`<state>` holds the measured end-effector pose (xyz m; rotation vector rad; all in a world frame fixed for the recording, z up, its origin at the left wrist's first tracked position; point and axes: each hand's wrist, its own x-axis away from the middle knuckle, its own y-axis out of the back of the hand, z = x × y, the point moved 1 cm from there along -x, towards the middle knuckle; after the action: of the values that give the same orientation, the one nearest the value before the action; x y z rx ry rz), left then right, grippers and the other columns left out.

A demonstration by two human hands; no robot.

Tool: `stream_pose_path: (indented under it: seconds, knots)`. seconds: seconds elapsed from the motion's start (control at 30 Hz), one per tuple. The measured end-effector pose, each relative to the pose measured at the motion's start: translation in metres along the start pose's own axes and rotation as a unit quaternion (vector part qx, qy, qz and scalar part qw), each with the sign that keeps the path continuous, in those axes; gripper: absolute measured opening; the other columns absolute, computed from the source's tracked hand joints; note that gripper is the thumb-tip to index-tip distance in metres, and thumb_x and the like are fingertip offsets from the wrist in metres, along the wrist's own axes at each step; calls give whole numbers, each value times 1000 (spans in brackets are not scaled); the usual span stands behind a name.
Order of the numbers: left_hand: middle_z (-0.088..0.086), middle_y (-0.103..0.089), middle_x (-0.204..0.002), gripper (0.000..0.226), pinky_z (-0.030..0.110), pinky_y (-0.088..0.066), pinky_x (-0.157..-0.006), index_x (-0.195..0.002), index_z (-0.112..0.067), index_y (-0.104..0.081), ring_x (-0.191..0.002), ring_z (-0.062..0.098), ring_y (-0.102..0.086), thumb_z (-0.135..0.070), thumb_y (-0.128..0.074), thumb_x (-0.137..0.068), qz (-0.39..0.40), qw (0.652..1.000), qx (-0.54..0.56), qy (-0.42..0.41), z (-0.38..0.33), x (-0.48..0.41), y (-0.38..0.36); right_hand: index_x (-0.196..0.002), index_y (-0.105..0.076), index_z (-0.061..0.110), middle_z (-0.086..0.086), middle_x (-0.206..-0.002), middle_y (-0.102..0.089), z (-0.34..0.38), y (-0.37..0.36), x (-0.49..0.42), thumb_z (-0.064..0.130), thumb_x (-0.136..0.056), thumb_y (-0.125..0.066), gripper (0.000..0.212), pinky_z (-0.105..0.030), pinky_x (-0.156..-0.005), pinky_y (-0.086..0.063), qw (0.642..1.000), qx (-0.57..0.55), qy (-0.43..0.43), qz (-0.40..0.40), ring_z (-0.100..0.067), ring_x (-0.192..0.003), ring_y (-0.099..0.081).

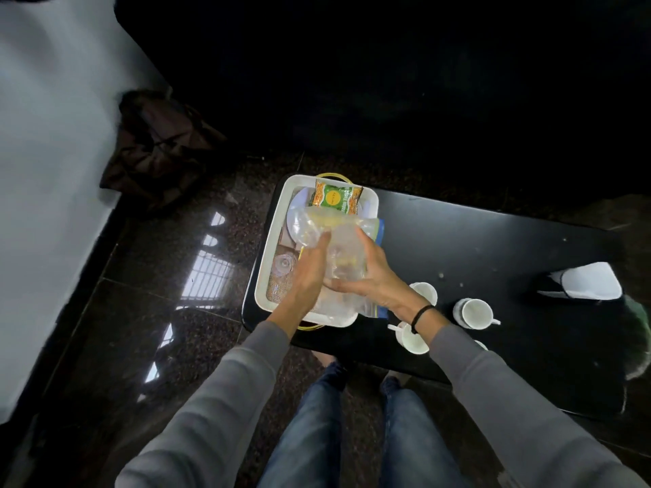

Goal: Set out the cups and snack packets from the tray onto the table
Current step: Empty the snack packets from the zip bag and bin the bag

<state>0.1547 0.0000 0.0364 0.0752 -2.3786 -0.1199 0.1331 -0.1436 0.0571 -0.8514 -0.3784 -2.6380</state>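
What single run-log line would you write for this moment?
left hand, right hand: holding clear packet over tray | green packet: in tray | cups: several on table

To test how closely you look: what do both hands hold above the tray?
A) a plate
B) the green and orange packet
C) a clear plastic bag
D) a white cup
C: the left hand and the right hand both hold the clear plastic bag over the white tray, while the green and orange packet lies untouched at its far end.
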Motion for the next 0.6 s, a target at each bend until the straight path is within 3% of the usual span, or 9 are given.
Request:
stream_pose_path:
  seconds: [0.07,0.13,0.2,0.23,0.3,0.4,0.47,0.5,0.6]
  knots:
    - [-16,-67,-105,44,26,-51,-82,-126,-26,-66,-96,8,-66,-54,-42,-102,50,999,-10,14,-11,9,-18,-161,-1,34,1,-163,-7,-1,11,10,32,-66,-95,134,2,-88,-30,999,27,16,9,-2,-132,-17]
    - [-6,-70,-100,37,32,-56,-80,-111,-22,-70,-96,22,-71,-48,-45,-103,71,997,-33,17,-18,19,-34,-161,-13,30,-2,-157,-21,-1,24,23,25,-61,-98,131,3,-85,-34,996,83,34,8,-5,-130,-26]
    - [2,-71,-99,36,30,-54,-76,-104,-15,-71,-96,25,-69,-44,-50,-102,45,997,-65,2,-23,30,-46,-155,-36,26,-2,-150,-42,-3,37,35,19,-63,-95,110,-13,-93,-39,991,122,36,-35,-10,-128,-43]
    - [5,-71,-98,34,30,-54,-74,-103,-12,-70,-95,25,-69,-41,-52,-102,22,997,-67,-11,-24,38,-52,-149,-48,25,0,-145,-52,-5,45,41,15,-66,-92,94,-13,-91,-41,989,131,36,-65,-13,-126,-51]
    - [5,-71,-101,27,34,-53,-77,-112,-10,-67,-99,27,-69,-32,-59,-99,-21,998,-58,-33,-28,54,-64,-132,-65,25,5,-129,-66,-9,62,57,11,-72,-83,64,2,-74,-40,983,140,41,-115,-11,-108,-61]
    - [5,-61,-132,65,38,-49,-91,-146,-13,-37,-120,29,-60,-23,-65,-89,-107,980,-145,-82,-30,74,-75,-107,-74,28,12,-98,-73,-15,83,81,19,-77,-77,32,-2,-62,-38,979,139,45,-143,-3,-85,-63]
    - [7,-40,-156,83,45,-42,-105,-156,-14,-20,-140,29,-41,-16,-63,-86,-159,945,-257,-130,-33,88,-87,-93,-72,33,17,-82,-71,-18,93,95,22,-79,-74,18,-5,-60,-39,979,137,55,-139,6,-74,-63]
    - [5,-38,-157,80,45,-39,-109,-156,-16,-24,-142,27,-37,-12,-62,-85,-168,925,-300,-162,-36,94,-93,-89,-70,33,18,-78,-70,-20,96,98,21,-80,-72,15,-5,-60,-40,981,124,61,-136,9,-71,-63]
    - [-2,-62,-134,43,41,-35,-108,-131,-24,-61,-128,21,-52,-11,-55,-90,-114,888,-378,-236,-46,112,-119,-83,-69,26,10,-80,-72,-24,114,115,20,-78,-65,9,-15,-65,-50,984,26,71,-162,2,-70,-63]
